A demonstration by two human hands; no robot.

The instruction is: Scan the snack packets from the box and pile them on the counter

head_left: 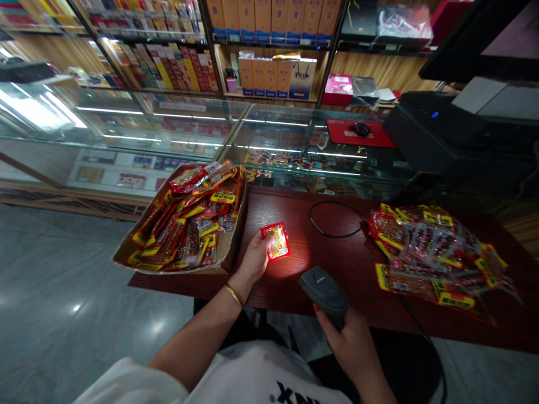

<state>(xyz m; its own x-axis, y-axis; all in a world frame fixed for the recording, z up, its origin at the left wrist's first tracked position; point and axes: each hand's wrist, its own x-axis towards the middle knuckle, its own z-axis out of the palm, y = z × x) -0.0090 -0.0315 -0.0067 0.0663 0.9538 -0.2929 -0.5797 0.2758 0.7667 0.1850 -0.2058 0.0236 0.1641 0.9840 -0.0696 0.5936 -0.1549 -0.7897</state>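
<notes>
Between the fingers of my left hand (pixel 255 259) is a small red and yellow snack packet (pixel 278 241), held above the dark red wooden tabletop (pixel 275 205). My right hand (pixel 351 345) is wrapped round the handle of a dark grey barcode scanner (pixel 324 290). The scanner's head points toward the packet, and bright light falls on the packet and the wood beside it. To the left stands a cardboard box (pixel 233 255) filled with several red and yellow snack packets (pixel 193 227). On the right lies a loose pile of similar packets (pixel 433 241).
A black cable (pixel 311 216) loops across the tabletop. Behind stands a glass display counter (pixel 269 129) with a red mouse pad (pixel 337 132) and a mouse (pixel 359 128) on it. A black machine (pixel 455 140) and a monitor (pixel 475 45) occupy the right. Stocked shelves (pixel 269 47) line the back.
</notes>
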